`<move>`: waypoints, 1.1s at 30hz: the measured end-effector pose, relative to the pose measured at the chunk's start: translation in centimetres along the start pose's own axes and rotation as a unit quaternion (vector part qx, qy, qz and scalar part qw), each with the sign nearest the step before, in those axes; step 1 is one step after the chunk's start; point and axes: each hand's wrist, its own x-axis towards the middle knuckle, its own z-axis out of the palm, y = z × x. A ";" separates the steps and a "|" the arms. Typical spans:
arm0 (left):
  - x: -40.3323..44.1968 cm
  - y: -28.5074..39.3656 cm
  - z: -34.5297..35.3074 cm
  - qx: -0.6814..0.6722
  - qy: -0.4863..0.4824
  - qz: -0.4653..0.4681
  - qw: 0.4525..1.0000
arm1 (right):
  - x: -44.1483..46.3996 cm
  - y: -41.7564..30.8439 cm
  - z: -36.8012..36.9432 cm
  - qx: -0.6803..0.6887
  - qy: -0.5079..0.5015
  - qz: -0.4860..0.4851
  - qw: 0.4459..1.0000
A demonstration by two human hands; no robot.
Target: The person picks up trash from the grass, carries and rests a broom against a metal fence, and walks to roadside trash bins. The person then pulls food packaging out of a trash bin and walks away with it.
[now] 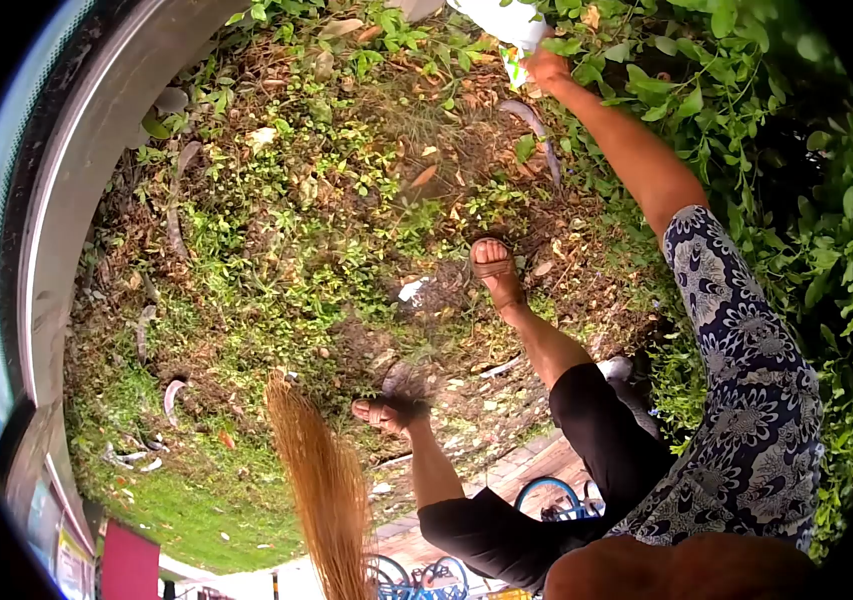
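My right hand [546, 68] is at the upper right, closed on a white plastic bag [506, 22] with green and orange print, beside the leafy shrubs. A straw broom [321, 480] stretches down the lower middle, its bristle tips on the weedy ground. Its handle end is out of the frame, and my left hand is not visible. A small white scrap [413, 290] lies on the ground near my sandalled feet.
Green shrubs [796, 200] line the right side. A curved metal and glass edge [56, 200] runs along the left. Fallen leaves, curled bark strips and low weeds cover the ground [296, 200]. Blue-wheeled bicycles [551, 495] and a red panel [129, 563] show at the bottom.
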 end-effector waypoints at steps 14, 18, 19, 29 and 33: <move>1.8 3.3 7.9 -0.161 0.003 -0.074 0.984 | -13.3 3.7 10.1 0.041 -0.159 -0.123 0.979; 3.1 4.1 10.5 -0.097 0.023 -0.084 0.991 | -28.9 -0.5 13.0 0.000 -0.246 -0.153 0.957; 2.0 1.4 11.7 -0.137 0.019 -0.088 0.986 | -32.2 -1.5 12.5 0.042 -0.284 -0.193 0.938; -60.1 -63.3 23.3 -0.755 0.564 -0.328 0.059 | -50.6 -13.2 0.3 0.089 -0.460 -0.226 0.854; -68.3 -62.1 28.1 -0.709 0.627 -0.320 -0.040 | -49.9 -19.1 -7.3 0.074 -0.432 -0.278 0.855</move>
